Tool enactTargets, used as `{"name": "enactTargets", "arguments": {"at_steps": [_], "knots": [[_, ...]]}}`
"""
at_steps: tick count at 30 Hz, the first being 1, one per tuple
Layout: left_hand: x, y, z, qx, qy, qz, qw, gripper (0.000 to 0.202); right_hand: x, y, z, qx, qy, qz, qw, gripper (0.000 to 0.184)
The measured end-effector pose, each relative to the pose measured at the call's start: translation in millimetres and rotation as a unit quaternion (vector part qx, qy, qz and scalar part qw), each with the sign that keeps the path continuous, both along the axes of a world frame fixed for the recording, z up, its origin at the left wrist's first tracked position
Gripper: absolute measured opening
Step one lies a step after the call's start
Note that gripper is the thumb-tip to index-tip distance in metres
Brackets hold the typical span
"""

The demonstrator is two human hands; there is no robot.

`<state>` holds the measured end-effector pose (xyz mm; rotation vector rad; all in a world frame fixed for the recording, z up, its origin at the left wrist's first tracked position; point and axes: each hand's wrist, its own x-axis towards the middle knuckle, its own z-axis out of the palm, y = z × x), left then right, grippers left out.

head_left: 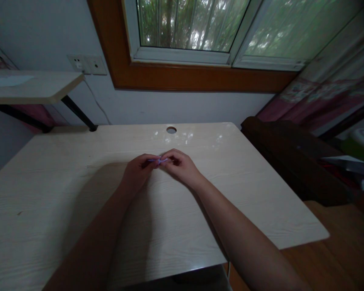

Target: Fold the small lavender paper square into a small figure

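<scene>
Both my hands meet over the middle of a pale wood-grain table [245,190]. Between their fingertips is a small, thin light-purple piece [160,161], perhaps folded paper or ribbon; its kind is too small to make out. My left hand [138,169] pinches it from the left, thumb and fingers closed. From the right, my right hand [182,165] pinches the same piece, its fingertips nearly touching those of the left. The fingers cover most of the purple piece.
A round cable hole [171,130] lies near the table's back edge. At the back left, a raised shelf [33,91] stands on black legs. A wall socket [86,64] and a window [194,24] are behind. Dark furniture [291,157] stands to the right.
</scene>
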<state>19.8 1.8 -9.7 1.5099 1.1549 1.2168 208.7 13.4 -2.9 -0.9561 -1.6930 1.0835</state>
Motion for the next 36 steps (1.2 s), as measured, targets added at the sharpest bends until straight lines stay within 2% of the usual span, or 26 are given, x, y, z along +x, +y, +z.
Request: {"name": "enactTargets", "arguments": {"at_steps": [3,8,20,26,30,36], "knots": [[0.6,-1.9,1.2,-0.002,-0.011,-0.014,1.0,0.022,0.3,1.3,-0.1,0.051,-0.032,-0.01,0.998,0.015],[2.3,-4.1,0.5,-0.011,-0.031,-0.029,0.999,0.022,0.4,4.1,-2.5,0.072,-0.039,-0.01,0.997,0.012],[4.0,-4.6,0.6,-0.026,-0.03,-0.027,0.999,0.017,-2.1,3.3,-4.9,0.063,-0.071,-0.033,0.995,0.012],[2.8,-0.9,-4.1,-0.028,-0.004,-0.029,0.999,0.028,-1.3,4.3,-8.8,0.064,-0.096,-0.036,0.993,0.01],[2.7,-0.1,-6.0,-0.042,-0.02,-0.027,0.999,0.024,-2.1,4.2,-9.0,0.06,-0.095,-0.034,0.993,0.012],[3.0,0.9,-5.9,-0.071,-0.065,-0.021,0.995,0.022,-4.3,4.9,-13.4,-0.01,-0.066,-0.05,0.997,0.017]]}}
